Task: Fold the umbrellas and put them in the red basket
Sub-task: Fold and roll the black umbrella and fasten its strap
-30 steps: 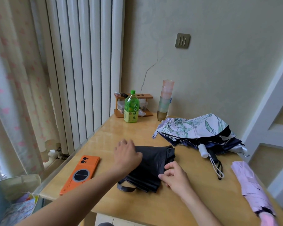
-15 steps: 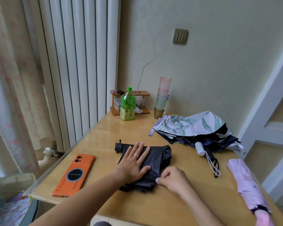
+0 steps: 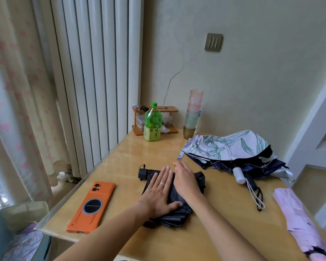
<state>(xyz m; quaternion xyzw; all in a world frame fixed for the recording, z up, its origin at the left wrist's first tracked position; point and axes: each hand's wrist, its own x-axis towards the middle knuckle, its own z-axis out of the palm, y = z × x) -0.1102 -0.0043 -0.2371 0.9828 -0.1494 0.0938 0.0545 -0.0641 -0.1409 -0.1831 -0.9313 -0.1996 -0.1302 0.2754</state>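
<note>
- Black compact umbrella (image 3: 181, 213): collapsed, lying on the wooden surface (image 3: 158, 147) near its front edge. The handle end points away and to the left, and the cloth is bunched at the near end.
- Left hand (image 3: 158, 193): flat, fingers straight and spread, palm pressing the cloth.
- Right hand (image 3: 186, 179): flat, touching the left hand's side, fingers extended over the canopy's right part.
- Step in hand, as judged: smoothing the panels before rolling.
- Method advised: pin the cloth with one palm and sweep the pleats one way with the other. Then roll tightly round the shaft and fasten the strap (not clearly visible).
- Floral umbrella (image 3: 228, 147), pink umbrella (image 3: 297, 219): to the right, awaiting folding.
- Red basket: not in view.
</note>
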